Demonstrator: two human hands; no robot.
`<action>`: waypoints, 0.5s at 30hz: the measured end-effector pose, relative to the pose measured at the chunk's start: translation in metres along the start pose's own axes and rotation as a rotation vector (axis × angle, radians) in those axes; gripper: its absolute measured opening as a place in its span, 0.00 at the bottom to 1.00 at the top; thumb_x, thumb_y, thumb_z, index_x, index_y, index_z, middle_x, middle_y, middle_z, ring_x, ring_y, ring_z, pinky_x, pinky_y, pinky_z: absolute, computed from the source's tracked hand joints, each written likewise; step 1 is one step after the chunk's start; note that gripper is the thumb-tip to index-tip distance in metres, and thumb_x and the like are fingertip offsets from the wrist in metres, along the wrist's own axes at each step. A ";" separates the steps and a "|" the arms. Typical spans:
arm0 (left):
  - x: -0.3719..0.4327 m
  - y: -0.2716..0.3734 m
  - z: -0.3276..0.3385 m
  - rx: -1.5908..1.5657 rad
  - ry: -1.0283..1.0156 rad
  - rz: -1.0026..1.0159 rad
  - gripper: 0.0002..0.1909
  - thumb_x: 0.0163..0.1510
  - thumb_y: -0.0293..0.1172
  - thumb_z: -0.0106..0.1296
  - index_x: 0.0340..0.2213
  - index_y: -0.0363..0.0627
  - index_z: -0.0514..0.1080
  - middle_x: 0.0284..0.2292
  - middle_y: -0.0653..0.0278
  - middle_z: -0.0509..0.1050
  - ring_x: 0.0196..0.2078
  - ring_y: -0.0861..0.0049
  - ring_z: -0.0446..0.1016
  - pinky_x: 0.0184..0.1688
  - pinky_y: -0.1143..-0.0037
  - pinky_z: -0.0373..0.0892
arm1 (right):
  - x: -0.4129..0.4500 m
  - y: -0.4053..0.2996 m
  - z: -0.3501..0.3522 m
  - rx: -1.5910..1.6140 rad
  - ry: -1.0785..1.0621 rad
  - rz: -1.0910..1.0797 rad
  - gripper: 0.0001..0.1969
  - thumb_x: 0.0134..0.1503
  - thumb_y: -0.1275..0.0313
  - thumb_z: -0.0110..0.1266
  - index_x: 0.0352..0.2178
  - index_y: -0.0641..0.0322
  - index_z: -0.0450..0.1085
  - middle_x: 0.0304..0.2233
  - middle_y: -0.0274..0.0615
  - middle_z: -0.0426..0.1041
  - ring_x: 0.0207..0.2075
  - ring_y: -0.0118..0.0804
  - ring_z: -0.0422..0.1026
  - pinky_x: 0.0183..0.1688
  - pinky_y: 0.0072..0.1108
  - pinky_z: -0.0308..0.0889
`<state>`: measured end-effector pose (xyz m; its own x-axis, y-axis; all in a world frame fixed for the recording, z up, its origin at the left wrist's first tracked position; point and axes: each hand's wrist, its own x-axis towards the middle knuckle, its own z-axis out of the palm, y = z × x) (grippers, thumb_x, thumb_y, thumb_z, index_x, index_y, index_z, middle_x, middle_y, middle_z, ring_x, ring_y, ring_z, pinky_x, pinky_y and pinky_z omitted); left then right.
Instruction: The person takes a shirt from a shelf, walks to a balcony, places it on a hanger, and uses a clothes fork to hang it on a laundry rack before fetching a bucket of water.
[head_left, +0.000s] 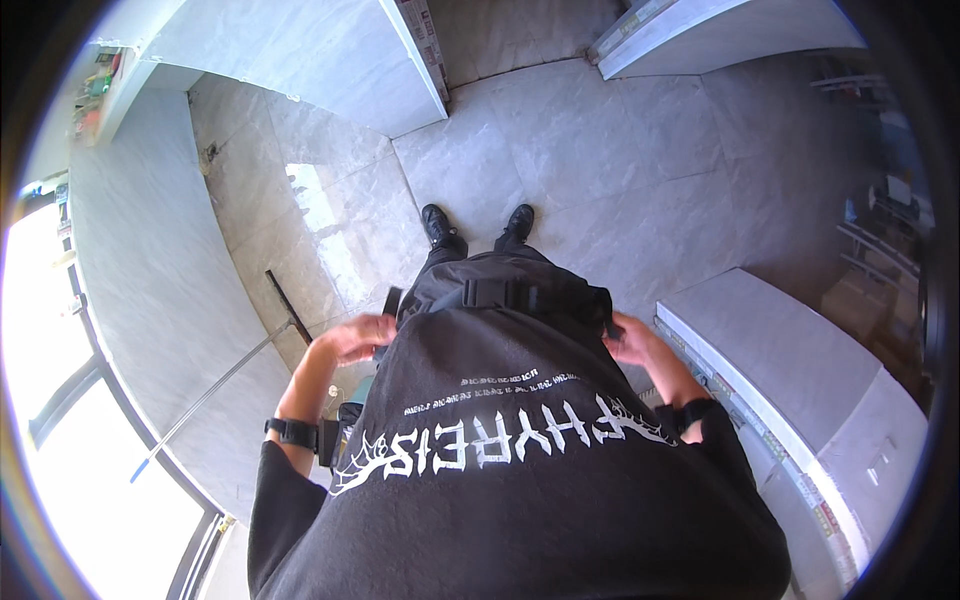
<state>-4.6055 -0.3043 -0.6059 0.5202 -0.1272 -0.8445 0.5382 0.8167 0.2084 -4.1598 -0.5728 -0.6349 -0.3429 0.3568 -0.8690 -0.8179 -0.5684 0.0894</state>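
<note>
A black belt with a wide buckle (491, 293) goes round my waist, over a dark T-shirt (525, 517) that bears white printing. My left hand (363, 337) is at the left side of the waist, close to a black strap end; it is blurred, and its grip cannot be made out. At the other side of the waist, my right hand (628, 339) touches a black strap or the cloth there, its fingers partly hidden. Black straps with small devices circle both forearms. Two black shoes (437, 224) stand on the tiled floor.
A squeegee or floor wiper (287, 306) with a long pole leans against the wall at left, near a bright window (97, 465). Grey wall panels (322, 45) rise ahead. At right stand a low grey partition (795, 337) and cardboard boxes (859, 300).
</note>
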 end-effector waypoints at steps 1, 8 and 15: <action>-0.008 0.010 0.021 0.061 0.043 -0.052 0.18 0.50 0.31 0.50 0.42 0.38 0.65 0.35 0.66 0.72 0.37 0.80 0.70 0.43 0.81 0.65 | -0.005 0.012 -0.006 0.136 -0.145 0.017 0.16 0.49 0.63 0.53 0.38 0.60 0.67 0.36 0.38 0.71 0.40 0.36 0.69 0.44 0.27 0.64; -0.003 -0.044 0.030 -0.242 0.283 0.347 0.13 0.51 0.26 0.46 0.39 0.40 0.66 0.32 0.67 0.72 0.33 0.81 0.71 0.34 0.80 0.68 | -0.018 0.050 0.015 0.012 -0.103 -0.225 0.17 0.46 0.70 0.53 0.39 0.65 0.67 0.37 0.44 0.72 0.37 0.38 0.71 0.42 0.29 0.67; 0.024 -0.072 0.051 -0.401 0.708 0.550 0.09 0.52 0.32 0.47 0.34 0.42 0.68 0.28 0.69 0.71 0.30 0.83 0.69 0.32 0.81 0.66 | -0.006 0.092 -0.009 0.083 0.153 -0.308 0.18 0.56 0.62 0.42 0.41 0.67 0.66 0.40 0.41 0.71 0.41 0.33 0.69 0.48 0.25 0.62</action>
<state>-4.5981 -0.3946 -0.6162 0.0431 0.5882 -0.8075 0.0070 0.8081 0.5890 -4.2288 -0.6334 -0.6260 -0.0061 0.3831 -0.9237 -0.9089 -0.3873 -0.1547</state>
